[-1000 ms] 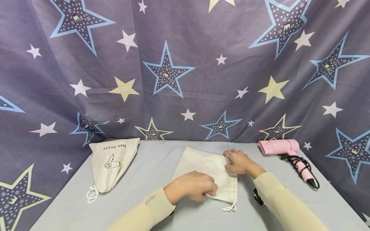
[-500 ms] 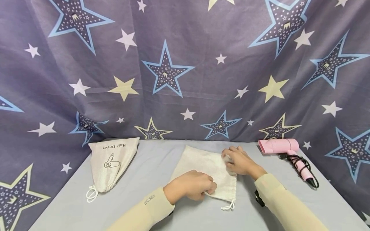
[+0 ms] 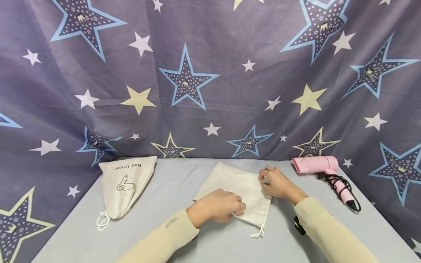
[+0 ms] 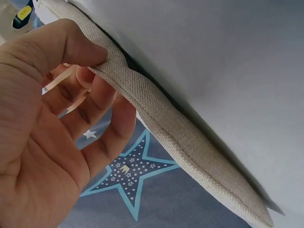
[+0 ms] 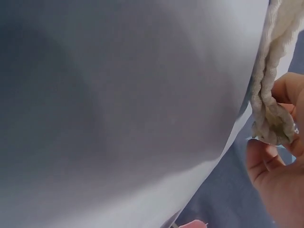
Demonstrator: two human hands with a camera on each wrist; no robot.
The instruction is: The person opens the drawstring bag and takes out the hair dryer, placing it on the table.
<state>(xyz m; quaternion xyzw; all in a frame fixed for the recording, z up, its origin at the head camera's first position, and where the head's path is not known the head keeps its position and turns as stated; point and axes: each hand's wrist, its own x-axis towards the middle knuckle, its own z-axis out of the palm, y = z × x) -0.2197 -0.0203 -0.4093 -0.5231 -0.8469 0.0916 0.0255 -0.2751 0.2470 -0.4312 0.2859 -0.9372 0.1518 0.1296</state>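
Note:
A cream drawstring bag (image 3: 238, 182) lies on the table with its plain side up and its mouth toward the right. My left hand (image 3: 218, 205) pinches the bag's near edge between thumb and fingers, plain in the left wrist view, where the seam (image 4: 166, 118) runs off below the grip. At the far corner of the mouth, my right hand (image 3: 277, 182) pinches the fabric. The right wrist view shows the gathered mouth edge (image 5: 273, 118) parted slightly beside the fingers. A white drawcord (image 3: 258, 232) hangs from the near corner of the mouth.
Back right lies a pink hair dryer (image 3: 315, 164), its black cord (image 3: 343, 186) wound round the handle. On the left rests another drawstring bag (image 3: 126, 186), printed "Hair Dryer" with a dryer drawing. A star-patterned curtain (image 3: 204, 73) closes off the table's (image 3: 164, 204) back and sides.
My right hand has shifted slightly right with the bag's far corner, and the bag's mouth has turned a little. The left hand keeps its pinch. The head view has drifted slightly.

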